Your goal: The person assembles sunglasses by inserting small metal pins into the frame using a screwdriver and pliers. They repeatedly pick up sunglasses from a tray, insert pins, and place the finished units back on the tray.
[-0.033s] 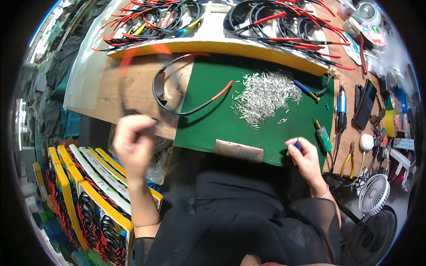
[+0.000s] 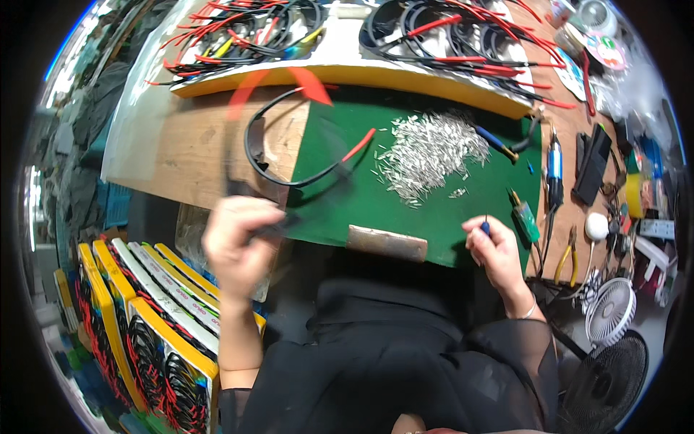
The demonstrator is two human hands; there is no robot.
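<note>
My left hand (image 2: pixel 244 239), blurred by motion, is closed around the lower part of a black headband-like hoop with red ends (image 2: pixel 314 87). The hoop is smeared too. A similar black hoop with red ends (image 2: pixel 296 184) lies just beyond, partly on the wooden board and partly on the green mat (image 2: pixel 325 210). Near the mat's front right corner my right hand (image 2: pixel 494 247) is closed on a small blue-handled tool (image 2: pixel 485 228) with a thin dark tip pointing up. A heap of small silvery pins (image 2: pixel 430 155) covers the middle of the mat.
A yellow-edged white foam tray (image 2: pixel 347 76) full of similar hoops stands at the back. On the right lie a blue pen-like tool (image 2: pixel 554 166), a green-handled tool (image 2: pixel 525 220), yellow-handled pliers (image 2: pixel 572 260) and a white fan (image 2: pixel 611 311). Loaded trays (image 2: pixel 163 318) stand upright at lower left.
My left hand has swung to the right with the hoop, whose red ends now blur in front of the back tray's edge. My right hand stays nearly where it was.
</note>
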